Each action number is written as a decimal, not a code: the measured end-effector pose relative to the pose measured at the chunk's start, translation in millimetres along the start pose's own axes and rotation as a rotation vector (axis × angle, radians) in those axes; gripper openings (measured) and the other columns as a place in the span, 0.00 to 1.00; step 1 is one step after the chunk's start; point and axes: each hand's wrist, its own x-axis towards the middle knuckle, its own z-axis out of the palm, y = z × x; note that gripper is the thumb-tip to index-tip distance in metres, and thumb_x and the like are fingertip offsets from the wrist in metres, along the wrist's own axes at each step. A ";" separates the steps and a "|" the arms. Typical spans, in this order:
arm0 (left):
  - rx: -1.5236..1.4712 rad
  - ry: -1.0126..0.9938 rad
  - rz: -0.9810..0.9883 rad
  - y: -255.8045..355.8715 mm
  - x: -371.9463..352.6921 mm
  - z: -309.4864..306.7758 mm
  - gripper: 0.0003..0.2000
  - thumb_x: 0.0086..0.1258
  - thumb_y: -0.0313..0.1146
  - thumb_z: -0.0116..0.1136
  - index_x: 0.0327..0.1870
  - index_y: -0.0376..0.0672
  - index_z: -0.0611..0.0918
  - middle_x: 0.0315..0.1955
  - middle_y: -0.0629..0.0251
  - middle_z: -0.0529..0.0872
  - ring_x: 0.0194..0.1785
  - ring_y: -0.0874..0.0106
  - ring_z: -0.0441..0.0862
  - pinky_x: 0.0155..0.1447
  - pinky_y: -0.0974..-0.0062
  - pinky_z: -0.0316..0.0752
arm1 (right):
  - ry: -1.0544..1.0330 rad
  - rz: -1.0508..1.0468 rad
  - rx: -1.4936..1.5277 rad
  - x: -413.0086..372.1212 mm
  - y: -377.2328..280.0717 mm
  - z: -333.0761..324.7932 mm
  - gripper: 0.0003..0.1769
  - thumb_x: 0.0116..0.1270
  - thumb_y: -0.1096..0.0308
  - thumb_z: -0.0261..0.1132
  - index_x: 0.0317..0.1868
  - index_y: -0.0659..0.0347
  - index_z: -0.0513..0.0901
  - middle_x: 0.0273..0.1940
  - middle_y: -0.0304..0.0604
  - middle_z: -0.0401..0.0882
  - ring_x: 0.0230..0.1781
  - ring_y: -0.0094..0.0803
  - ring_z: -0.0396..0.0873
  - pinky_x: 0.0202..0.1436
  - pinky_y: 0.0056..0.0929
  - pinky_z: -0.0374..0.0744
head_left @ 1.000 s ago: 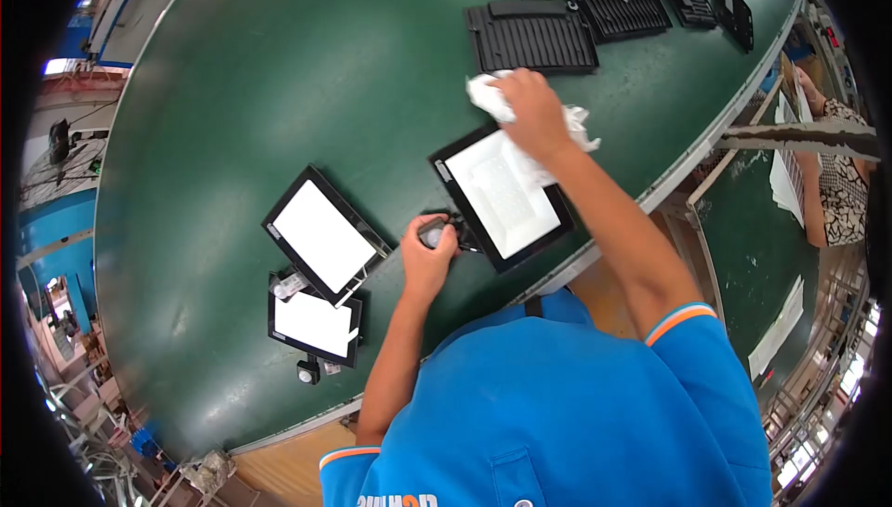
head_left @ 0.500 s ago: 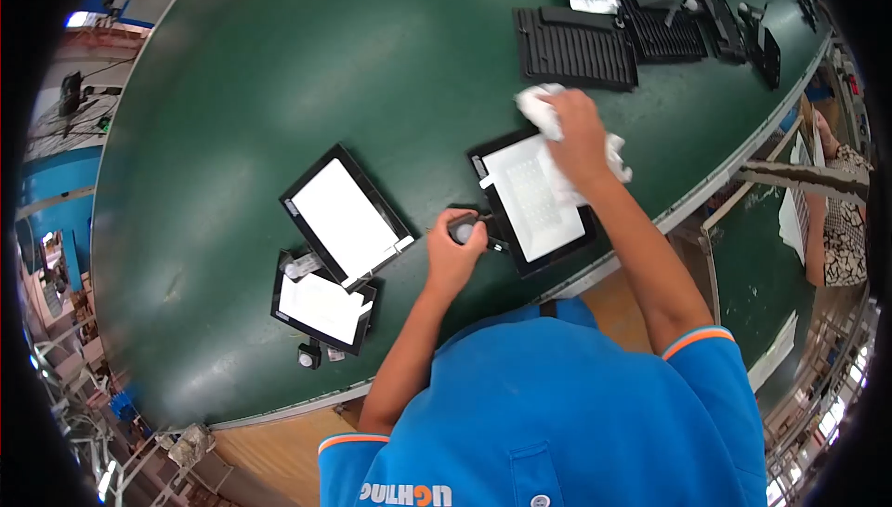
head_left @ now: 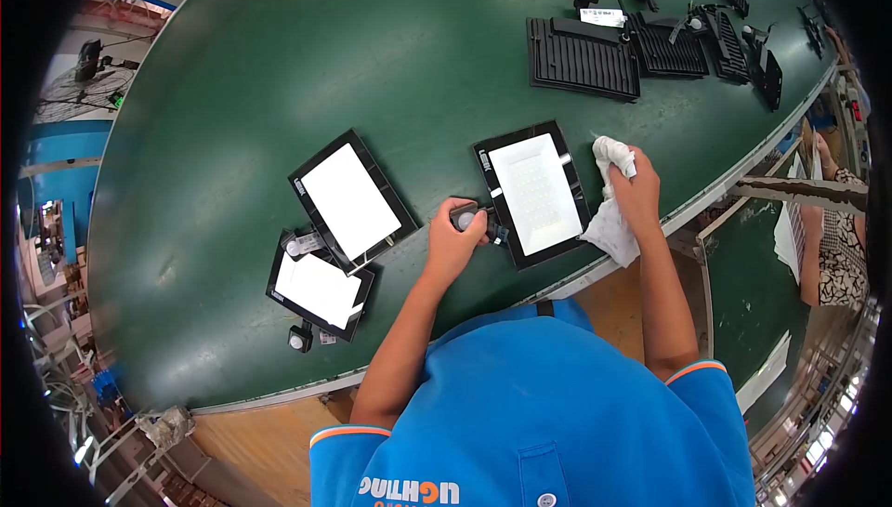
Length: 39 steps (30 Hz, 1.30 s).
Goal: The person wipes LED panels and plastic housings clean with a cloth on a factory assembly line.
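A black-framed LED floodlight (head_left: 537,193) lies face up on the green table before me, its white panel showing. My left hand (head_left: 453,242) is closed around the motion sensor (head_left: 465,219) joined to the floodlight's left side. Just right of the floodlight, my right hand (head_left: 636,193) grips a crumpled white cloth (head_left: 609,228). The cloth's lower end hangs close to the frame's right edge. To the left, a second floodlight (head_left: 351,198) partly overlaps a third floodlight (head_left: 318,291), which also has a motion sensor (head_left: 299,338) beside it.
Several black finned housings (head_left: 583,59) lie at the table's far right, with a white label (head_left: 602,17) and loose sensors among them. Beyond the metal table edge (head_left: 715,205), a co-worker's patterned sleeve (head_left: 844,251) shows at another green table (head_left: 757,275).
My right hand has moved right and down, taking the cloth off the floodlight's panel. The floodlight is turned slightly more upright. My left hand keeps its hold on the sensor.
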 end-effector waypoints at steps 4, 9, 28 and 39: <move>-0.017 -0.009 0.003 0.8 -0.5 0.8 0.12 0.64 0.30 0.56 0.43 0.33 0.73 0.27 0.61 0.79 0.25 0.76 0.79 0.29 0.80 0.76 | -0.085 0.077 0.190 -2.7 1.4 3.6 0.16 0.55 0.70 0.61 0.46 0.64 0.76 0.42 0.51 0.78 0.43 0.45 0.77 0.46 0.33 0.73; -0.041 -0.007 -0.013 1.0 -0.6 0.8 0.12 0.64 0.31 0.56 0.43 0.33 0.73 0.28 0.62 0.79 0.25 0.76 0.79 0.29 0.81 0.76 | -0.138 0.078 0.207 -5.0 -3.6 5.6 0.16 0.55 0.70 0.61 0.45 0.64 0.76 0.43 0.51 0.77 0.43 0.46 0.77 0.47 0.34 0.73; -0.059 0.008 -0.027 2.4 1.2 2.0 0.12 0.63 0.30 0.57 0.41 0.32 0.73 0.25 0.61 0.79 0.23 0.76 0.79 0.28 0.80 0.76 | -0.470 -0.957 -0.501 59.9 -148.6 84.9 0.10 0.40 0.62 0.71 0.26 0.51 0.83 0.30 0.32 0.76 0.38 0.32 0.72 0.35 0.32 0.72; -0.085 0.012 -0.031 0.9 2.9 2.5 0.11 0.62 0.29 0.56 0.40 0.32 0.73 0.25 0.60 0.80 0.23 0.75 0.80 0.26 0.80 0.76 | -0.525 -1.032 -0.475 69.6 -141.7 84.8 0.11 0.38 0.63 0.73 0.25 0.52 0.82 0.29 0.30 0.76 0.37 0.32 0.72 0.36 0.31 0.73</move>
